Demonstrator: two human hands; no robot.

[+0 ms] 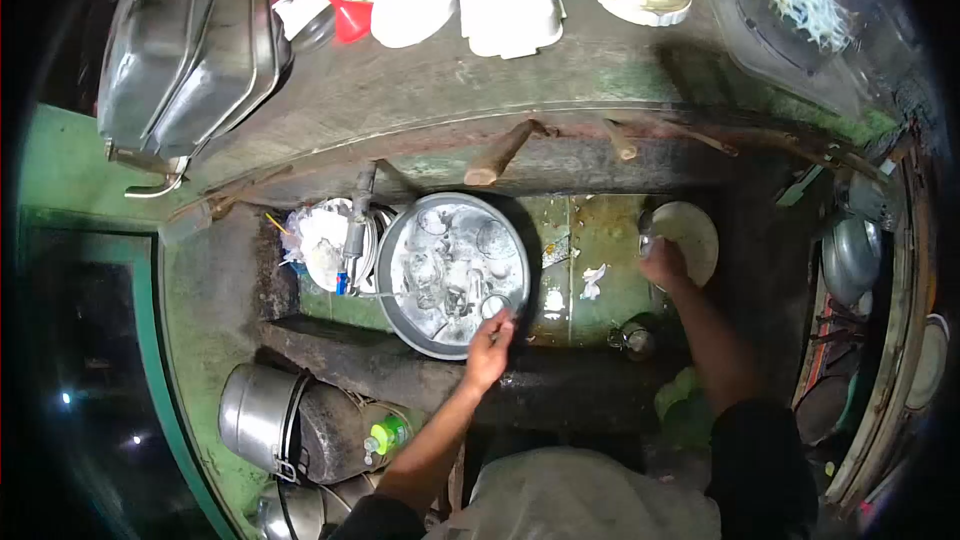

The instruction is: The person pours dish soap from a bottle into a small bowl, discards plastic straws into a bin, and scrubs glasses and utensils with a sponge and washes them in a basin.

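A large grey metal basin [388,305] holds foamy water and several dishes. At its near right rim, my left hand [488,352] is closed on a small round cup [494,307] with a pale inside. Farther right, my right hand [663,262] is closed around a small shiny object [646,228], its kind too blurred to make out. That hand overlaps the left side of a round pale plate [695,238] on the green tiled ledge [610,315]. A clear glass [634,338] stands near the ledge's front edge, below my right hand.
A tap [355,230] reaches over the basin's left side. Wooden stubs [498,155] jut out beneath the upper shelf [400,90]. White scraps [593,280] lie on the tiles. Pots [262,415] and a green soap bottle [386,434] sit lower left; more pans [850,260] hang at right.
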